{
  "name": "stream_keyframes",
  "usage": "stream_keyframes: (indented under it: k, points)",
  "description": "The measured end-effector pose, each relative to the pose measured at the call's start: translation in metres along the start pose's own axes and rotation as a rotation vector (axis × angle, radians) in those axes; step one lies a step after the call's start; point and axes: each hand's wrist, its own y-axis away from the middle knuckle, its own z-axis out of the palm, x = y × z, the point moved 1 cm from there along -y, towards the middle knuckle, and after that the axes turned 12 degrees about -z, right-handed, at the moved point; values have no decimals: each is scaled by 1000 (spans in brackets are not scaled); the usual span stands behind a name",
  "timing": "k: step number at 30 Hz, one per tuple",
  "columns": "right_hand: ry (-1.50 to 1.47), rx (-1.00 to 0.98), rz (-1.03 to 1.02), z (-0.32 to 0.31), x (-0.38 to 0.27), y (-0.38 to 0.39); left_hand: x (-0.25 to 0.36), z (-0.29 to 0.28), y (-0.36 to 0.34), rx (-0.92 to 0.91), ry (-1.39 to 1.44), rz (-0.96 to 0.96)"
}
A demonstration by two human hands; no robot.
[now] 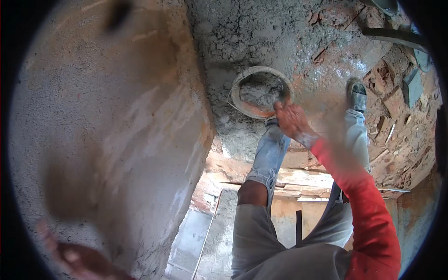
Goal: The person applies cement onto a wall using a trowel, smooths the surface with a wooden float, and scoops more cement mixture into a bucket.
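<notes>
My right hand (291, 119), at the end of a red sleeve, reaches down to the near right rim of a round bucket (237, 99). Its fingers are curled closed; what they grip, if anything, is hidden. Wet grey mortar (262, 93) lies inside the bucket, which stands on the ground just beyond my left foot. At the lower left, my left hand (77, 257) is blurred beside a broad plastered surface (140, 140). Its fingers look stretched out, and I see nothing in them.
My legs (261, 158) stand apart, with one shoe (358, 97) on the right. Broken bricks and rubble (394, 109) cover the right side. Rough grey mortar (228, 32) coats the ground beyond the bucket. A dark curved strip (394, 35) lies at the upper right.
</notes>
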Motion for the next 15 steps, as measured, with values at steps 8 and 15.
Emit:
stream_keyframes:
  k: [8,15]
  points:
    - [-4,-66,101,-53,16,39,103,450,279,-967,1049,-1112]
    - [141,-62,45,-44,55,39,169,556,296,-727,1319,-1626]
